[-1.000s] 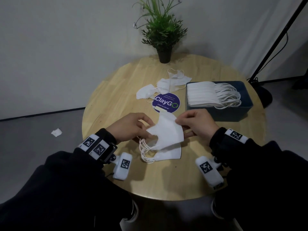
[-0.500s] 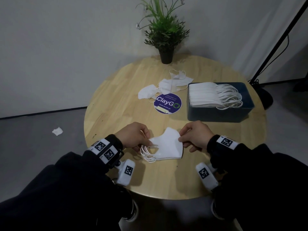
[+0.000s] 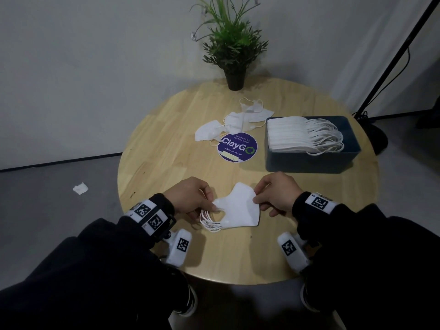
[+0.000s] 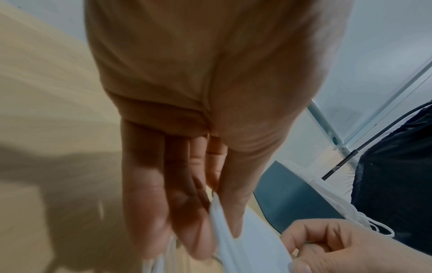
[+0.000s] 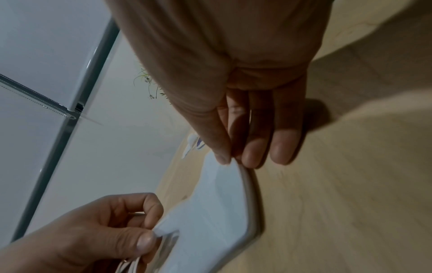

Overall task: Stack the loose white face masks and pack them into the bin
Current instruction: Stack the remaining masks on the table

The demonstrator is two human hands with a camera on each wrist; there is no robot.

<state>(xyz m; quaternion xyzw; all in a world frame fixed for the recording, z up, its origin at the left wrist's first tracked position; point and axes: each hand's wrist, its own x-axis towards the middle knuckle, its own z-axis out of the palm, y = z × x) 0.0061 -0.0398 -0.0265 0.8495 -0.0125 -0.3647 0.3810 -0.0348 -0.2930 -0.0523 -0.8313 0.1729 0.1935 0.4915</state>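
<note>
Worktop (image 3: 166, 148) is round, and the stack (image 3: 234, 210) sits toward its near edge, flat on the wood, between both hands. Bin (image 3: 309, 163) is on the right side, well apart from the stack, already about full of masks with loops spilling to its right rim. Loose masks (image 3: 238, 120) are still lying past the sticker (image 3: 237, 147), near the plant (image 3: 234, 55).

Grip state: left hand (image 3: 190, 198) pinches the stack's left tip, thumb over, fingers curled under by the loops (image 3: 210, 221). Right hand (image 3: 278, 194) pinches the right edge, thumb and forefinger closed on it, other fingers loose.

Risks, as I read it:
- Bin has little spare room; pushing another stack in probably rucks up the packed row or leaves it proud of the rim.
- Two-point pinch on a soft stack: lift it and lower layers could fan out or slip.
- Loops hang free on the left; could snag fingers or the bin wall.
- Wrist cameras hang over the near edge; dragging back could knock them on it.

Open room: bare wood left of the sticker and between stack and bin. The path to the bin looks clear.
</note>
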